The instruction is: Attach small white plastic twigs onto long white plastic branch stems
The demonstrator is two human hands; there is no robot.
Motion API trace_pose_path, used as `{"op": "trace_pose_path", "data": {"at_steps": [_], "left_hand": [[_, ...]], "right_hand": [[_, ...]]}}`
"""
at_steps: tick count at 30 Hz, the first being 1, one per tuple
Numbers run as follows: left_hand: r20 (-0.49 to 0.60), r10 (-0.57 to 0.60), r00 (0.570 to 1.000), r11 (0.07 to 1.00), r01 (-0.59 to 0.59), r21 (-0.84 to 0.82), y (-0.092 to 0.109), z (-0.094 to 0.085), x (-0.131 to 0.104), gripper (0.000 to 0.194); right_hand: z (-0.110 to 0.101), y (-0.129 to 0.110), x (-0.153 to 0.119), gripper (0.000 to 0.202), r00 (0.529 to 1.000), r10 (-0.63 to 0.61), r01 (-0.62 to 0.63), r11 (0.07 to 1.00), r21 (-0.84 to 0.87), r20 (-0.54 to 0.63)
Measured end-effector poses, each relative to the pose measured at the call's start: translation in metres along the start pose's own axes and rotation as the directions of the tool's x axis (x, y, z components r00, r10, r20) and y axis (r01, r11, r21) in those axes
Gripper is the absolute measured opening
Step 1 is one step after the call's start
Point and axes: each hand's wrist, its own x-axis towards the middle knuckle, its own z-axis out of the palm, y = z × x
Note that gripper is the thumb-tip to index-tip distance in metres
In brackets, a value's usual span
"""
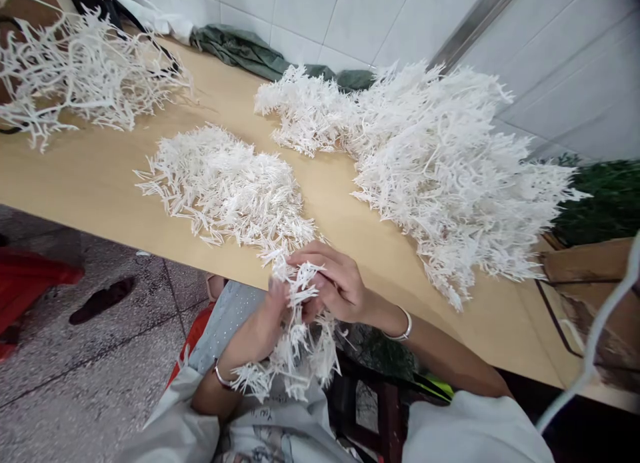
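Observation:
My left hand [273,309] and my right hand [340,279] are close together at the table's front edge, fingers bent round a white branching plastic strand [303,293]. More of that strand hangs below them over my lap. Just beyond my hands lies a pile of small white sprigs [230,183]. A larger heap of white branching pieces [450,163] spreads over the right side of the table. At the far left is a looser tangle of thin white stems [90,76].
The tan table [75,176] runs along a tiled wall. A dark green cloth [240,49] lies against the wall. Cardboard boxes [595,263] and green foliage [605,196] are at the right, behind a white cable [595,336]. A red stool [35,283] stands at left.

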Motion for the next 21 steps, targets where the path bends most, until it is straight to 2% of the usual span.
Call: {"op": "trace_pose_path", "data": {"at_steps": [3,5,7,11,15,17,21], "left_hand": [[-0.059,-0.044,0.997,0.998,0.042,-0.043,0.007,0.008,0.006,0.051],[-0.11,-0.005,0.994,1.0,0.002,-0.029,0.013,0.011,0.009,0.041],[-0.081,0.032,0.996,0.999,-0.034,-0.011,0.018,0.011,0.011,0.04],[-0.012,0.097,0.995,0.993,-0.096,0.072,0.014,0.005,0.012,0.041],[-0.065,0.19,0.98,0.964,-0.174,0.2,0.005,0.005,0.015,0.04],[-0.103,0.262,0.96,0.932,-0.224,0.284,0.002,0.005,0.017,0.037],[-0.035,0.36,0.932,0.859,-0.317,0.402,0.001,0.002,0.023,0.036]], "right_hand": [[0.003,0.003,-0.005,0.041,0.988,0.151,-0.149,0.986,0.077,-0.028],[0.005,0.007,-0.01,0.05,0.969,0.24,-0.228,0.961,0.157,-0.057],[0.007,0.01,-0.014,0.051,0.957,0.272,-0.25,0.95,0.188,-0.099],[0.01,0.013,-0.019,0.038,0.967,0.178,-0.156,0.979,0.13,-0.183],[0.007,0.01,-0.014,0.028,0.945,0.096,-0.083,0.995,0.056,-0.314],[0.003,0.008,-0.01,0.023,0.95,0.1,-0.09,0.995,0.047,-0.295],[-0.003,0.006,-0.002,0.031,0.981,0.172,-0.169,0.985,0.045,-0.088]]}}
